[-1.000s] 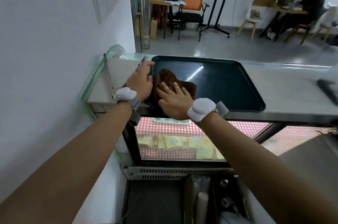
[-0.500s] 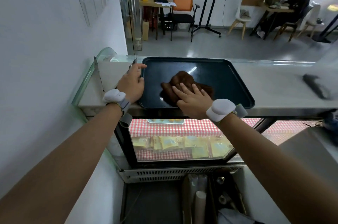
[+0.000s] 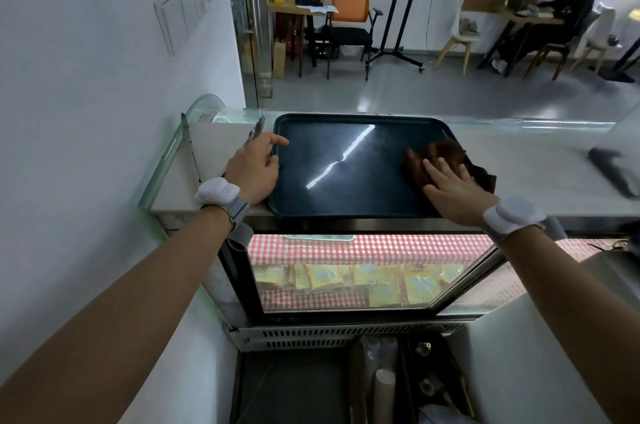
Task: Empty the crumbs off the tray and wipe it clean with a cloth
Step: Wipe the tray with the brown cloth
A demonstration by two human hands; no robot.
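Dark tray [image 3: 346,188] on the desk [image 3: 540,160] (atop a display case). Left hand [image 3: 254,169] steadies its left rim, fingers loosely spread; right hand [image 3: 450,188] presses the brown cloth [image 3: 446,151] flat at the right edge.

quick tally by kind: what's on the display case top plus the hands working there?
Black rectangular plastic tray: 1
Brown crumpled cloth: 1
Metal tongs: 1
Bare hands, left hand and right hand: 2
White wrist-worn bands: 2
Total: 7
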